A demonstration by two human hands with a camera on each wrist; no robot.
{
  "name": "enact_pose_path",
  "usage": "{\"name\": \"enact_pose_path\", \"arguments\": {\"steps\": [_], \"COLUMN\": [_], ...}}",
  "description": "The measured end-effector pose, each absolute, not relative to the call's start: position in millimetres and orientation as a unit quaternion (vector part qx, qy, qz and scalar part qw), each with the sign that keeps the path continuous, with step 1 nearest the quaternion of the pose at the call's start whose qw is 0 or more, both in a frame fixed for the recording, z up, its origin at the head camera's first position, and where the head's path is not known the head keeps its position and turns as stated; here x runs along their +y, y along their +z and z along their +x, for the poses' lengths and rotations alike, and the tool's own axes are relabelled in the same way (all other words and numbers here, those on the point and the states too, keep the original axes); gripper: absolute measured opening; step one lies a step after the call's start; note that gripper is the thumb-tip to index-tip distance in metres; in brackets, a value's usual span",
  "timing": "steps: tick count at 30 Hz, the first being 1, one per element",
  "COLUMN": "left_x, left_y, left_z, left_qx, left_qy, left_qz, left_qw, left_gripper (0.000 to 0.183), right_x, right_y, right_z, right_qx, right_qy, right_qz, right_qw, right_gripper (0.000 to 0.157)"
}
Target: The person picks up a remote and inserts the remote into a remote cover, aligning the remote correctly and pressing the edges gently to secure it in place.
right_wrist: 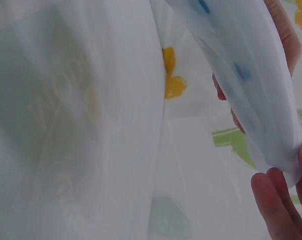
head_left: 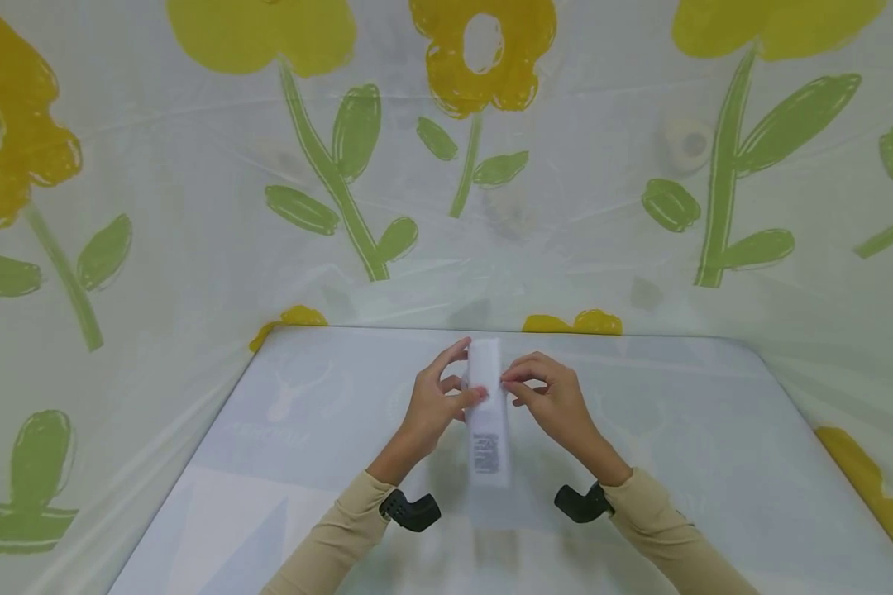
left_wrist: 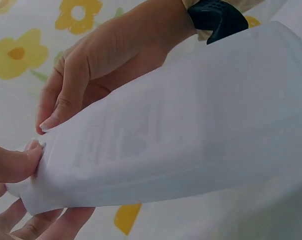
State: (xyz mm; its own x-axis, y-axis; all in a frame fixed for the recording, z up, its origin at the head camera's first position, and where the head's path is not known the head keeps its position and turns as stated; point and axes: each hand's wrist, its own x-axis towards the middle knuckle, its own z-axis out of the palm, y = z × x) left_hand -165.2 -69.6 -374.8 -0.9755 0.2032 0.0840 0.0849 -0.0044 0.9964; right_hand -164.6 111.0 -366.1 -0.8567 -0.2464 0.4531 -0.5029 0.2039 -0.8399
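A long, narrow white packet [head_left: 489, 417] hangs upright above the table, with a block of dark print low on its front. My left hand [head_left: 430, 405] grips its upper part, thumb across the front and fingers behind. From the other side, my right hand [head_left: 556, 398] pinches the packet's edge between thumb and fingers. In the left wrist view, the packet [left_wrist: 191, 120] spans the picture and its print shows faintly. Bluish patches show on or through the packet [right_wrist: 241, 75] in the right wrist view; its contents cannot be made out.
Below the hands lies a table [head_left: 327, 430] with a pale, faintly printed cover. A white curtain [head_left: 580, 207] with yellow flowers and green leaves hangs behind and along the sides. Dark cameras [head_left: 414, 510] sit on both wrists, near the packet's lower end.
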Motion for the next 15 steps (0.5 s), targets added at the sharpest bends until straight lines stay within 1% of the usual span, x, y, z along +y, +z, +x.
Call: {"name": "enact_pose_path", "arguments": {"steps": [5,9,12,15], "left_x": [-71,-70,-67,-63], "left_y": [-370,-369,-371,-372], "left_z": [-165,-162,-159,-156], "left_qx": [0.717,0.721,0.724,0.722], "left_qy": [0.688,0.683,0.683,0.686], "left_qz": [0.11,0.107,0.092,0.075], "left_qw": [0.036,0.03,0.03,0.039], "left_gripper": [0.067,0.067,0.068,0.068], "right_x": [110,113,114,114], "right_y": [-365,-374,-383,-389], "right_z": [-165,-172,-180,-187], "right_qx": [-0.771,-0.755,-0.755,-0.763], "right_qy": [0.591,0.624,0.636,0.635], "right_qz": [0.217,0.195,0.161,0.122], "right_qw": [0.097,0.053,0.015,-0.01], "right_gripper": [0.006,0.009,0.025,0.043]}}
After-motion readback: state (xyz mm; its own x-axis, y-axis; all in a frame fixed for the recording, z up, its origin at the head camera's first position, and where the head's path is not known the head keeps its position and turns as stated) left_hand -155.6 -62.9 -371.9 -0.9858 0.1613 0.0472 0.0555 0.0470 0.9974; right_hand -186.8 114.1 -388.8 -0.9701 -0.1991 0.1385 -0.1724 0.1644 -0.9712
